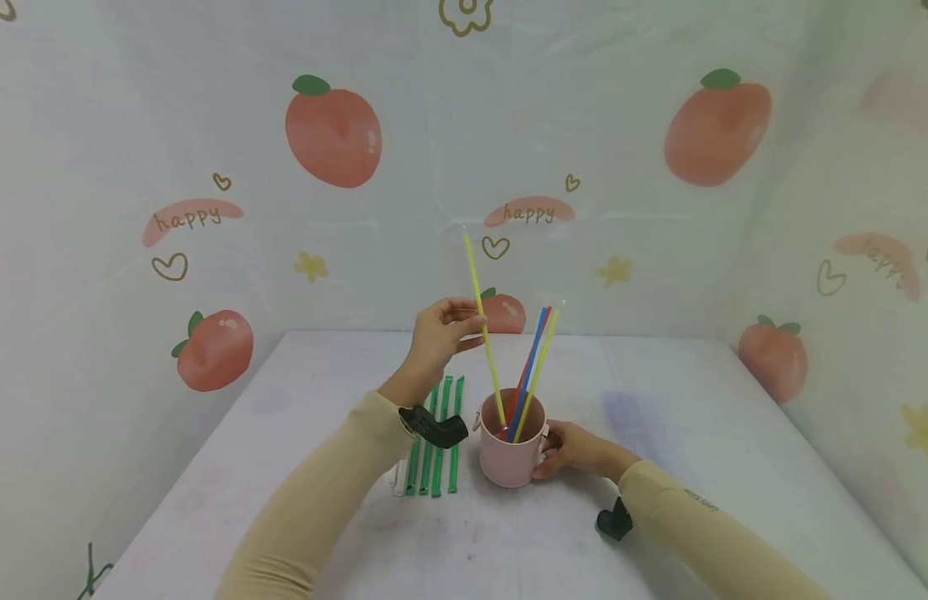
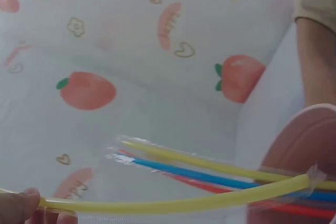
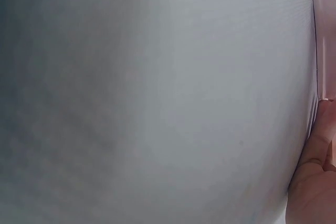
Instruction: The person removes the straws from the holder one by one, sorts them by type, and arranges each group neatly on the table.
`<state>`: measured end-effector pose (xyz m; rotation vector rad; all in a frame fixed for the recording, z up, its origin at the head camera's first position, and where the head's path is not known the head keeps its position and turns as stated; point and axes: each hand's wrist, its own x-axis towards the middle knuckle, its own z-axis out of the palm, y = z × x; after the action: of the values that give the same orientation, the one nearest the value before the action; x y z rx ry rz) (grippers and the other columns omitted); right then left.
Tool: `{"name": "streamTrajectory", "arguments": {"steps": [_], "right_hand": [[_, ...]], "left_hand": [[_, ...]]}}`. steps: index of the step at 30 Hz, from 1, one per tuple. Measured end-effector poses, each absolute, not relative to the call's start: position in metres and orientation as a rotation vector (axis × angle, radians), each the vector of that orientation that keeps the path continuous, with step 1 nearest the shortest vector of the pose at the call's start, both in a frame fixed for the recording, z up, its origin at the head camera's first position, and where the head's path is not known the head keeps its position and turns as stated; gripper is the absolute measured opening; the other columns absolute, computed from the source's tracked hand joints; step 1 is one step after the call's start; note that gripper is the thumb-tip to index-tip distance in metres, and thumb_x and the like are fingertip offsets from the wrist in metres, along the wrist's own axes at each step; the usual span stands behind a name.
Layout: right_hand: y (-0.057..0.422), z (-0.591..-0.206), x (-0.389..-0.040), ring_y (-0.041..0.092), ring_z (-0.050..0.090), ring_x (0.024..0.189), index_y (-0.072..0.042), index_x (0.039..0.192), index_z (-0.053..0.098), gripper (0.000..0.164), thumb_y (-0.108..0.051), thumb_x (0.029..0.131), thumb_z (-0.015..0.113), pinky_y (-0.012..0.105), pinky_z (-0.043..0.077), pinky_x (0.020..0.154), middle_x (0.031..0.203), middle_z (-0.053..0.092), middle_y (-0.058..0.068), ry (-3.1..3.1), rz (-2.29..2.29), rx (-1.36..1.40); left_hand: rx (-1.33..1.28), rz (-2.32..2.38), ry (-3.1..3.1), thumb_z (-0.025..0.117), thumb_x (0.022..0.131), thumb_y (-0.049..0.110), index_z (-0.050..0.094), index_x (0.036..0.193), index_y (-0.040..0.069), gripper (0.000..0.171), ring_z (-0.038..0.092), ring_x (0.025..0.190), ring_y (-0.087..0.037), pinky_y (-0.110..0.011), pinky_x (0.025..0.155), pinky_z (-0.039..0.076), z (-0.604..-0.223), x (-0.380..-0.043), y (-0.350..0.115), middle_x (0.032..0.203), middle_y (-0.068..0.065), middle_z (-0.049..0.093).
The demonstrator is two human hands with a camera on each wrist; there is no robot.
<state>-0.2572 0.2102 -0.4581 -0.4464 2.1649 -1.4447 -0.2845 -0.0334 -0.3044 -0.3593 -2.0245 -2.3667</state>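
My left hand (image 1: 443, 333) pinches a yellow straw (image 1: 490, 362) in a clear wrapper, between thumb and fingers. The straw slants down, its lower end inside the mouth of a pink mug (image 1: 509, 467). In the left wrist view the fingertips hold the straw (image 2: 173, 203) at the lower left. A blue straw (image 1: 537, 346), a red straw (image 1: 548, 310) and a second yellow straw (image 1: 545, 350) lean to the right in the mug. My right hand (image 1: 581, 450) grips the mug at its handle side, thumb low against the wall; the right wrist view catches part of that hand (image 3: 314, 182).
Several green stick packets (image 1: 437, 467) lie side by side left of the mug, with a whitish one (image 1: 399, 482) at their left end, partly behind the left wrist. A white table (image 1: 509, 550) meets a fruit-printed curtain (image 1: 403, 250) at the back and sides.
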Motion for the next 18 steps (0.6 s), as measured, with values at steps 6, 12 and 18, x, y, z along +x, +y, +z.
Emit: {"name": "streamTrajectory", "arguments": {"steps": [6,12,18], "right_hand": [[0.209,-0.456,-0.256,0.017,0.046,0.082,-0.002,0.106,0.053,0.045,-0.007,0.071,0.079,0.025,0.041,0.071,0.086,0.049,0.004,2.15,-1.457,-0.449],[0.21,-0.456,-0.256,0.018,0.046,0.083,-0.002,0.106,0.053,0.045,-0.008,0.071,0.08,0.026,0.04,0.071,0.087,0.048,0.004,2.159,-1.448,-0.433],[0.21,-0.457,-0.256,0.018,0.046,0.083,-0.002,0.106,0.053,0.045,-0.008,0.07,0.08,0.026,0.041,0.071,0.087,0.048,0.005,2.165,-1.456,-0.439]], "left_hand": [[-0.339,-2.313,-2.041,0.066,0.085,0.007,0.058,0.111,-0.001,0.028,0.064,0.08,-0.017,-0.037,0.078,0.054,-0.292,-0.289,-0.054,0.095,-0.009,0.061],[-0.288,-2.24,-2.16,0.064,0.086,0.006,0.057,0.115,-0.002,0.03,0.064,0.081,-0.016,-0.034,0.078,0.054,-0.297,-0.297,-0.078,0.096,-0.009,0.06],[-0.22,-2.17,-2.31,0.063,0.087,0.007,0.054,0.119,-0.004,0.034,0.062,0.081,-0.015,-0.032,0.077,0.054,-0.31,-0.307,-0.1,0.102,-0.013,0.059]]}}
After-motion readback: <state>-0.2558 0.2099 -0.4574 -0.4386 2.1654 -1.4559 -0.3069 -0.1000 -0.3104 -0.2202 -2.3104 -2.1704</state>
